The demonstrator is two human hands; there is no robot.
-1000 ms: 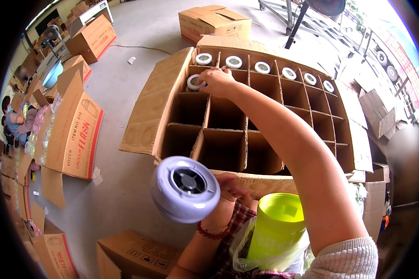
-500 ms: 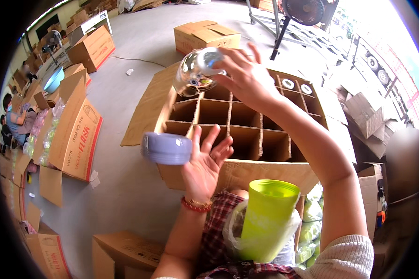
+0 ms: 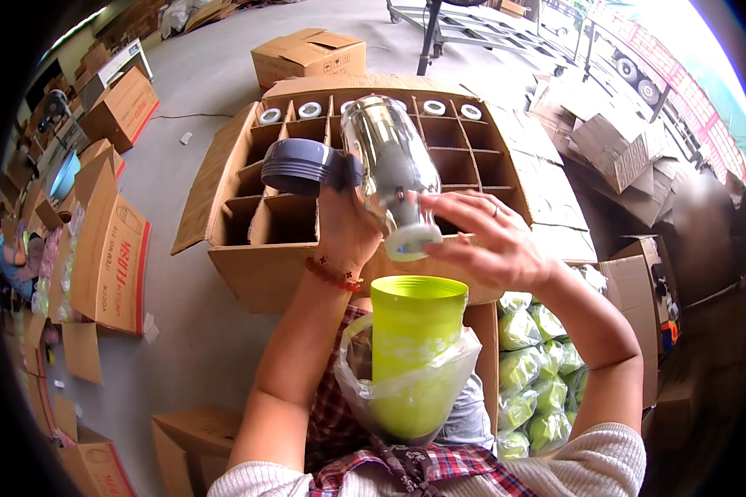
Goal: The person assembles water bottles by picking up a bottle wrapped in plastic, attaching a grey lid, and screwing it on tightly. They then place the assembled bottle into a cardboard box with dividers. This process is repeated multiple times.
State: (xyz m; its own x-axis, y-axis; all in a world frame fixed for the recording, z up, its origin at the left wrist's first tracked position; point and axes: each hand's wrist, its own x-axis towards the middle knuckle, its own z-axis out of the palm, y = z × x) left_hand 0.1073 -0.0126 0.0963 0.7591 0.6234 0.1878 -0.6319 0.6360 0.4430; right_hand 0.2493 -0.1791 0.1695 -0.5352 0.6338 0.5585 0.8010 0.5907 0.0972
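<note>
A mirrored glass flask liner (image 3: 394, 153) with a white ring-shaped end (image 3: 412, 240) is tilted over the carton, its white end toward me. My left hand (image 3: 346, 219) is against its left side, fingers mostly hidden behind it and apparently wrapped round it. A dark grey-blue threaded collar with a handle (image 3: 298, 166) hangs at the same hand. My right hand (image 3: 493, 240) has its fingers stretched apart beside the white end, fingertips close to or touching it. Below, a lime-green cylindrical flask casing (image 3: 414, 331), open at the top, stands in a clear plastic bag (image 3: 356, 377) at my lap.
A divided carton (image 3: 265, 257) in front has several white-topped items (image 3: 309, 110) in its far cells. Bagged green items (image 3: 526, 364) lie at my right. Printed cartons (image 3: 116, 257) stand left, a closed box (image 3: 307, 58) beyond, flattened cardboard (image 3: 617, 145) at right.
The liner has come down and turned, its white end now toward me. My left hand has risen from an open palm to the liner, collar with it. My right hand has lowered and spread its fingers.
</note>
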